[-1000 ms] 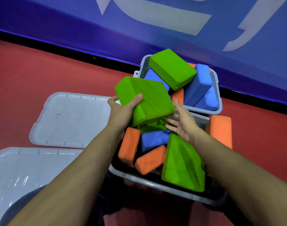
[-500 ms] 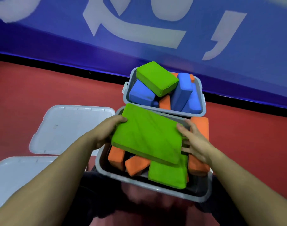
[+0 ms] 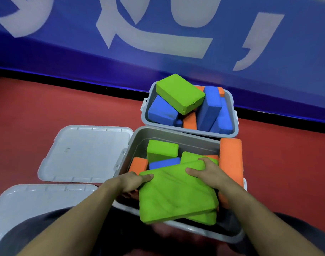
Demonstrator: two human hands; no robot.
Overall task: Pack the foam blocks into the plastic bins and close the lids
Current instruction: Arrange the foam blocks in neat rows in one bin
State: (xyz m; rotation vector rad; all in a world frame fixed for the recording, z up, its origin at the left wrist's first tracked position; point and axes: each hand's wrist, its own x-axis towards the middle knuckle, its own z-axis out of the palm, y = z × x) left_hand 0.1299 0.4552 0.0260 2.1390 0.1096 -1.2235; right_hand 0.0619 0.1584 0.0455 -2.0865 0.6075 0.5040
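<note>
Far left, near edge: translucent white plastic lid [image 3: 38,198] flat on the red floor [image 3: 47,108], partly cut off by the frame. Just beyond it, a second white square plastic lid [image 3: 86,154] also flat on the floor, its right edge touching the near bin's left wall.

Left hand [image 3: 129,182]: fingers curled round the left edge of the large flat green foam block [image 3: 174,193], thumb on top. That block lies tilted across the front of the near grey plastic bin [image 3: 176,133], its near corner over the bin's front rim.

Under and behind it inside the near bin: an orange foam block [image 3: 138,164] at the left wall, an upright green foam block [image 3: 161,150], a blue foam block [image 3: 164,164] lying low, another green foam slab [image 3: 204,218] sticking out beneath the held one.

Right hand [image 3: 207,173]: fingers spread and hooked over the far right edge of the large green block, gripping it.

Right of that, a tall orange foam block [image 3: 230,159] stands on end against the near bin's right wall, top above the rim.

Behind, touching the near bin: far grey plastic bin [image 3: 231,133], lid off, piled above the rim with a green foam brick [image 3: 180,93] on top, blue foam bricks [image 3: 162,111] and an orange foam piece [image 3: 190,120] between them. Blue wall with white lettering [image 3: 158,43] behind.
</note>
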